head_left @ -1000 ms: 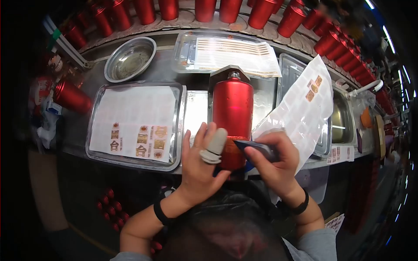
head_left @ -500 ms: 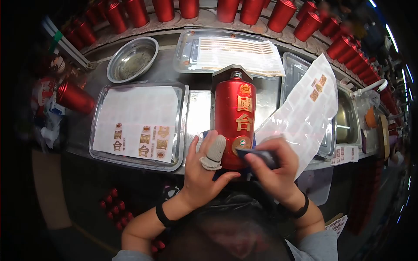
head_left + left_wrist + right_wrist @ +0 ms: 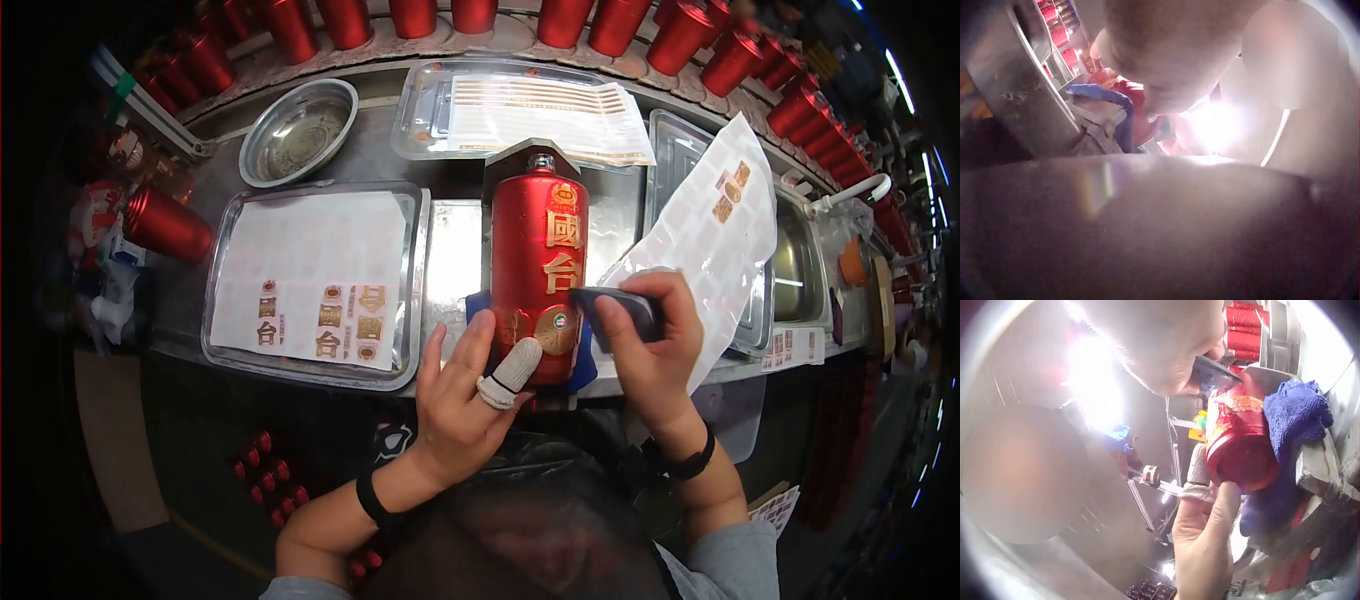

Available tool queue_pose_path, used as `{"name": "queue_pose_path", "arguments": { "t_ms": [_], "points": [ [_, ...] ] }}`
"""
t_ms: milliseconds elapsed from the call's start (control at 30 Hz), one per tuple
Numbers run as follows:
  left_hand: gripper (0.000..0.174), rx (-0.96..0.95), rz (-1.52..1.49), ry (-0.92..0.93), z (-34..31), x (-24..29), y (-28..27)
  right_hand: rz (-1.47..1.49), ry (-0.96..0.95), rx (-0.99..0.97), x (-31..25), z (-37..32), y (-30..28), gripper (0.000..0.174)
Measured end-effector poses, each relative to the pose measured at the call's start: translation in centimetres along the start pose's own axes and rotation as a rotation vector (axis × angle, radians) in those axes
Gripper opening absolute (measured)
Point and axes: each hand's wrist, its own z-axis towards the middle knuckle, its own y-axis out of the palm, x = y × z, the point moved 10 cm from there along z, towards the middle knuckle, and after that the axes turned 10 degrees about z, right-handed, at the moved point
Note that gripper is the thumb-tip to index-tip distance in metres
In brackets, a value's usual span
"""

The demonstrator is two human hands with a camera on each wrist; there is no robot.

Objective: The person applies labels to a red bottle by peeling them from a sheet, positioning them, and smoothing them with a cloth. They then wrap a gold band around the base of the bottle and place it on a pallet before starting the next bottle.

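Note:
A red bottle with gold characters and a round gold label lies in a holder, its neck pointing away. The left hand rests on its lower left side, fingers mostly straight, a white cloth cover on one finger touching the bottle near the gold band. In the right wrist view that hand touches the bottle's base end. The right hand pinches a dark flat tool, its tip at the bottle's right edge. A blue cloth lies under the bottle.
A tray with a sticker sheet stands left, a metal bowl behind it. Another tray lies at the back; a clear sticker sheet is at right, beside a sink. Red bottles line the conveyor.
The bottle has turned, bringing its gold characters and round label into view. The right hand with the tool has moved right and up; the left hand's covered finger has lowered. Conveyor bottles have shifted right.

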Motion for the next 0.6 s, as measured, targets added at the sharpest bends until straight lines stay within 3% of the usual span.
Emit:
{"name": "queue_pose_path", "arguments": {
  "t_ms": [167,300,467,600],
  "points": [
    [0.052,0.005,0.134,0.005,0.8,0.9,-0.7,-0.031,-0.113,-0.094,-1.0,-2.3,-0.2,0.019],
    [0.051,-0.006,0.242,0.033,1.4,2.5,-0.4,0.191,0.211,0.073,2.8,-2.6,-2.4,0.020],
    [0.045,-0.012,0.239,0.062,1.9,3.9,0.5,0.290,0.234,0.048,2.0,-2.9,-1.6,0.019],
    [0.075,0.009,0.138,-0.025,2.6,3.0,-0.2,0.294,0.250,0.005,2.1,-3.0,-0.7,0.019]
  ]
}}
